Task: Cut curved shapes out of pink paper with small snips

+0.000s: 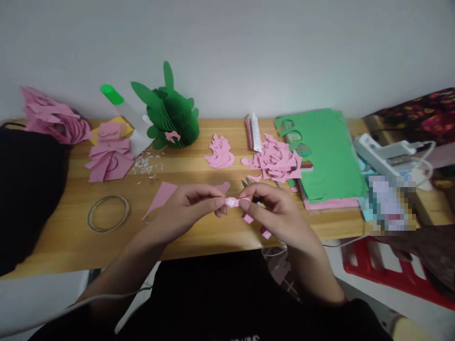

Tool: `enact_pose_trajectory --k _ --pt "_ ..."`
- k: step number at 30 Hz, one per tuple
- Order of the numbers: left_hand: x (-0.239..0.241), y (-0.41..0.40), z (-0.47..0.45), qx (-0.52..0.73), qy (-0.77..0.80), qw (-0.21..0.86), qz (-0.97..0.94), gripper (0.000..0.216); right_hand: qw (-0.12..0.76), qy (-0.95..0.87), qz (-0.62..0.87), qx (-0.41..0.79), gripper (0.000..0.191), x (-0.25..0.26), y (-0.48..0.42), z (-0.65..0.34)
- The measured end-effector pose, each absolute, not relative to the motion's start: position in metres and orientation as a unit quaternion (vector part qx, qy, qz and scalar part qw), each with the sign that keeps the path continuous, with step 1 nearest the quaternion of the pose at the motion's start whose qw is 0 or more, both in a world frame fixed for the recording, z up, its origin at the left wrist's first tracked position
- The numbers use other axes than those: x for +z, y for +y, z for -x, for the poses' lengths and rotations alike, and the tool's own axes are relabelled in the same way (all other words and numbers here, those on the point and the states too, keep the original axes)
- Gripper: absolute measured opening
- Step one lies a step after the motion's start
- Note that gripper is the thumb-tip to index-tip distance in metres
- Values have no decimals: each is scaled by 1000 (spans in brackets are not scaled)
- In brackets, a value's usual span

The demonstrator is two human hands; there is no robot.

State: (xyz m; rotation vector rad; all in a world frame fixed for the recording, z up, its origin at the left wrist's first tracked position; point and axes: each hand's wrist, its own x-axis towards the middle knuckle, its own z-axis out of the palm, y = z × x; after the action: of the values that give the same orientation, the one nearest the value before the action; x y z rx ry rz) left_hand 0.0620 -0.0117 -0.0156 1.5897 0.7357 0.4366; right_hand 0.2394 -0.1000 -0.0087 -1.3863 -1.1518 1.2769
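Both hands meet above the middle of the wooden table (71,237). My left hand (188,206) and my right hand (270,210) each pinch one end of a small pink paper piece (232,202) between thumb and fingers. Small pink scraps (265,232) lie under my right hand. Just behind my right hand, the tips of scissors (245,183) show. A pink paper triangle (161,196) lies left of my left hand.
A green honeycomb paper cactus (174,118) and a green-capped glue bottle (122,106) stand at the back. Pink cut shapes (220,154), a pink scrap heap (277,161), green paper sheets (327,156), a tape ring (108,213), pink paper stacks (110,158) and a glue gun (384,154) surround the hands.
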Motion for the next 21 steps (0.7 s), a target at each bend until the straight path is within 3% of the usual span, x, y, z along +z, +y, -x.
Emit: enact_pose_trajectory --k 6,12,21 --pt "-14 -16 -57 236 363 569 -700 19 467 -575 643 193 5 -5 -99 -224" --pt "-10 -25 -53 267 356 445 -777 15 360 -647 619 259 9 4 -98 -214" --pt "-10 -27 -44 246 289 312 -871 21 339 -657 615 275 15 7 -91 -215"
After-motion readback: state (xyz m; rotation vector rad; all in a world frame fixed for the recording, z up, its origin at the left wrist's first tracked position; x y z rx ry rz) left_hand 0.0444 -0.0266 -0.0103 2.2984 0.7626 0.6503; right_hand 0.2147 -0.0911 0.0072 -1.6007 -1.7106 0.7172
